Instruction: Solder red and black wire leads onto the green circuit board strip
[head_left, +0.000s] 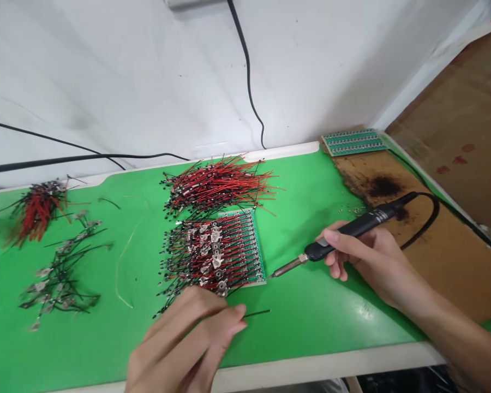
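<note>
My right hand point(360, 251) is closed around a black soldering iron point(352, 226), its metal tip pointing left near the lower right corner of a green circuit board point(258, 245). Rows of red and black wires lie across that board, with several small silver metal parts point(216, 251) on top of them. At the front edge of the board, my left hand point(192, 338) pinches a thin black wire point(257, 313) between thumb and fingers. The wire's free end sticks out to the right, below the iron's tip and apart from it. My left fingers hide its other end.
Behind the board lies a pile of red and black wires point(225, 185). Black wires with metal pieces point(61, 273) and a red-black bundle point(39, 210) are at left. A scorched brown board point(445, 240) at right carries another circuit board point(354, 143). The iron's cord point(436, 213) loops there.
</note>
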`<state>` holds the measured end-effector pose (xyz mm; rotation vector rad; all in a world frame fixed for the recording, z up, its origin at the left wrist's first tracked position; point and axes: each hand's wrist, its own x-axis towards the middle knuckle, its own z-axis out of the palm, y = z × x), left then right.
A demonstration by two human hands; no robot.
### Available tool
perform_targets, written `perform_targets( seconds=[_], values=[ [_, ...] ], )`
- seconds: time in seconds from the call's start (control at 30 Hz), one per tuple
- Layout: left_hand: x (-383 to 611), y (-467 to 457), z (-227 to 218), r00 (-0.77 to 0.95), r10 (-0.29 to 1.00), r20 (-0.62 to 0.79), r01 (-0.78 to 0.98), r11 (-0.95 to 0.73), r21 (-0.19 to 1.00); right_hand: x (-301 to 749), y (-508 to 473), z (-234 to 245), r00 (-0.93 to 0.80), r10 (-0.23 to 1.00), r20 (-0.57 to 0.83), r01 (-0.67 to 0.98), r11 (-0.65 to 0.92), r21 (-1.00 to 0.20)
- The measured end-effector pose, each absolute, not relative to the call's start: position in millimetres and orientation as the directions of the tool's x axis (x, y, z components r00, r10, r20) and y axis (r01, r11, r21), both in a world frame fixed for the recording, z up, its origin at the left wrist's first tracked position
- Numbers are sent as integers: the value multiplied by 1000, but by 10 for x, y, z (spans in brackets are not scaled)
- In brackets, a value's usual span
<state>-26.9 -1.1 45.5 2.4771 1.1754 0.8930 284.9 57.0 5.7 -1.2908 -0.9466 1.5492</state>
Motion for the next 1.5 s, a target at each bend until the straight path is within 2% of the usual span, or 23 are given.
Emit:
perform_targets(
  seconds=[0.23, 0.37, 0.53, 0.87, 1.27, 1.5],
  values=[
    [-109, 62, 314, 358, 804, 474, 646, -580, 496, 2868, 546, 24, -85, 948, -306, -143, -316, -938],
    [-58, 108, 243, 341, 807, 483, 639, -576, 510, 2879, 539, 28, -74, 947, -312, -136, -319, -938],
    [-57, 141, 209, 354, 797, 490, 639, -589, 496, 2884, 535, 28, -91, 946, -310, -113, -319, -941],
    [-49, 131, 187, 421, 771, 478, 697, -612, 374, 2841, 538, 71, -60, 948, -314, -60, -317, -946],
    [-78, 118, 156, 432, 772, 467, 669, -621, 408, 2827, 547, 114, -38, 947, -318, -42, -319, -947],
    [-90, 117, 146, 447, 758, 476, 674, -635, 378, 2844, 524, 105, -49, 947, -319, -33, -320, -947]
  ],
)
